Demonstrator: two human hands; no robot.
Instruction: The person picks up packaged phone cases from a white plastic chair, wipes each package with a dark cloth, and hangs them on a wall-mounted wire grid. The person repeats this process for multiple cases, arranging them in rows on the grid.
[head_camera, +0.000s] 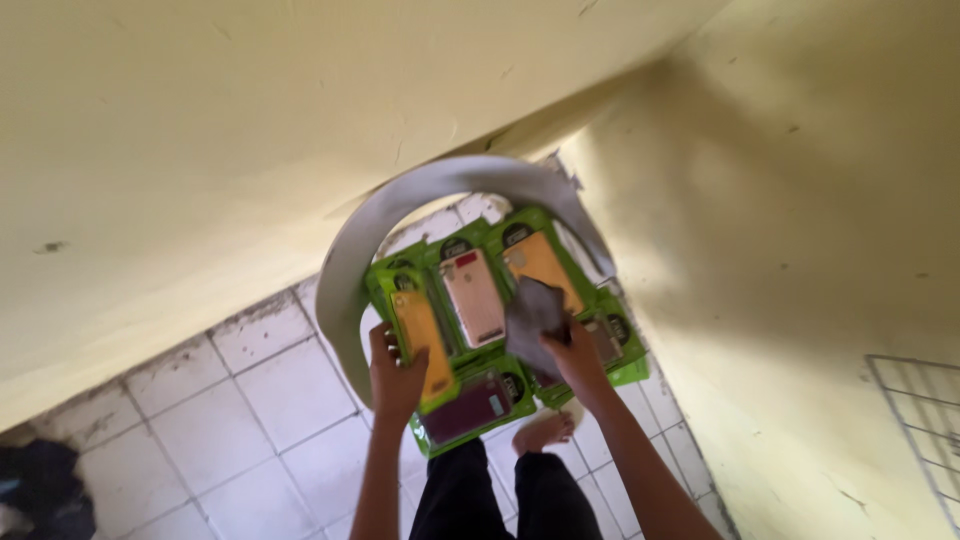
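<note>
— Pale yellow walls (200, 120) meet at a corner above a white tiled floor (250, 400); what is in hand?

— Wiping, I judge; the right hand (575, 355) clutches a grey cloth (532, 318) against a fan of green phone-case packs (500, 300), while the left hand (395, 375) grips the fan's left edge at the yellow case pack (420, 335).

— And the packs' contents?

— One case each: yellow, pink (473, 295), orange (545, 265), maroon (465, 408) at the lower edge; others sit hidden under the cloth.

— Next?

— Probably a steady left grip while the cloth crosses to the unwiped packs; a grey curved band (400, 215) arches behind.
</note>
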